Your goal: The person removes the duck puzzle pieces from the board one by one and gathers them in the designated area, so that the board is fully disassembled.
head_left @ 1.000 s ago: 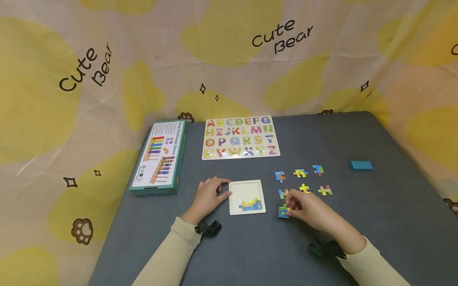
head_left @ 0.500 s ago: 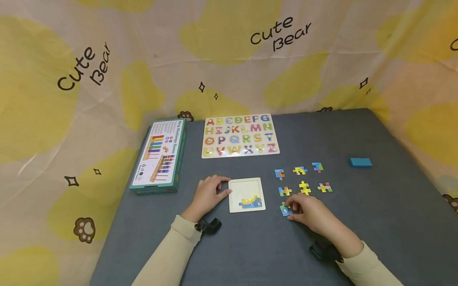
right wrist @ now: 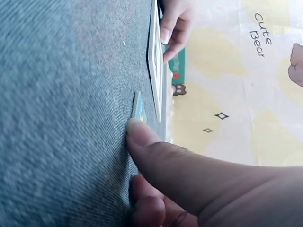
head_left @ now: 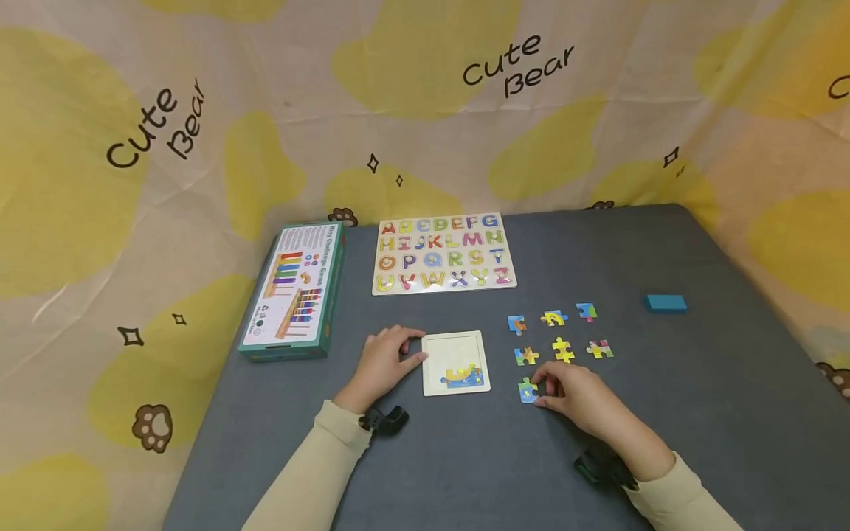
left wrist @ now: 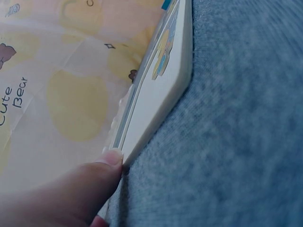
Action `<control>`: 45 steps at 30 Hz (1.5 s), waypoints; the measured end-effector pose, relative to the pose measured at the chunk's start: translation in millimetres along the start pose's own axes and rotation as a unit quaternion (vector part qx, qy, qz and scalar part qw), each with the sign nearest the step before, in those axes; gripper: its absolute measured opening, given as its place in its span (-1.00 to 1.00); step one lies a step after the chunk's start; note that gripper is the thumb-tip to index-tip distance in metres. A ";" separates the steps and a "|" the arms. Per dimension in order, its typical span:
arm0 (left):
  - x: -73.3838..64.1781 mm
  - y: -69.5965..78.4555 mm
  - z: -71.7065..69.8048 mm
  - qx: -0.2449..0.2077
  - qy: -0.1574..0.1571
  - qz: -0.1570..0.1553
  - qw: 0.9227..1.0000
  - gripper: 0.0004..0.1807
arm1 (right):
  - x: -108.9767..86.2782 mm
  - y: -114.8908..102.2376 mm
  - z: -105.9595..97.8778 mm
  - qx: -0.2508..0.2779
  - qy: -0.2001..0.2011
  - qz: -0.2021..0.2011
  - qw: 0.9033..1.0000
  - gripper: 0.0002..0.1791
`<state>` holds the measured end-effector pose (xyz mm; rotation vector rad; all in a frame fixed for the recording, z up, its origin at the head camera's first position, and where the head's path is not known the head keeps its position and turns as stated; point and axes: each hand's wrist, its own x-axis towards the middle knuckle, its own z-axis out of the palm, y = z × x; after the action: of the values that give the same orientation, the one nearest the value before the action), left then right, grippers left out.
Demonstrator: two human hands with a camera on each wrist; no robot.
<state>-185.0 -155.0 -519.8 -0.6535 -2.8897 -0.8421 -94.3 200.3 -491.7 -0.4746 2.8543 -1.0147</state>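
In the head view, my right hand [head_left: 574, 394] pinches a blue and green puzzle piece [head_left: 527, 390] by its right side, thumb below and index finger above. That piece lies at the table surface; in the right wrist view the thumb hides much of it. My left hand [head_left: 381, 365] touches the left edge of a square wooden puzzle tray [head_left: 451, 346], its thumb on the side and its index finger at the upper corner. Inside the tray, joined blue and yellow pieces [head_left: 464, 377] fill part of the lower right.
Several loose puzzle pieces [head_left: 561, 349] lie in two rows beyond my right hand. An alphabet board [head_left: 443, 253] is at the back, a green game box [head_left: 292, 291] at left, and a blue block [head_left: 666, 304] at right. Patterned cloth [head_left: 425, 96] hangs behind the table.
The right hand has drawn back slightly, uncovering the loose piece above it. The piece at its fingertips tilted, then straightened. The left hand stays at the tray.
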 end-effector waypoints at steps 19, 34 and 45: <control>-1.5 -3.0 0.0 -0.002 -0.005 0.000 1.000 -0.59 | 7.3 -23.0 -14.6 -0.077 0.004 -0.033 0.997 -0.72; -0.9 -1.7 -4.1 0.009 -0.011 -0.002 1.000 -0.58 | 86.3 -83.7 51.4 -0.071 -0.093 -0.085 0.989 -0.55; -0.5 -1.9 -1.6 0.007 -0.005 0.003 1.000 -0.60 | 84.8 -70.8 63.5 -0.026 -0.058 -0.098 0.993 -0.77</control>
<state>-185.5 -157.5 -519.5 -0.6686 -2.8984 -0.8198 -145.2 83.5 -494.0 -0.8037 2.7787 -0.9062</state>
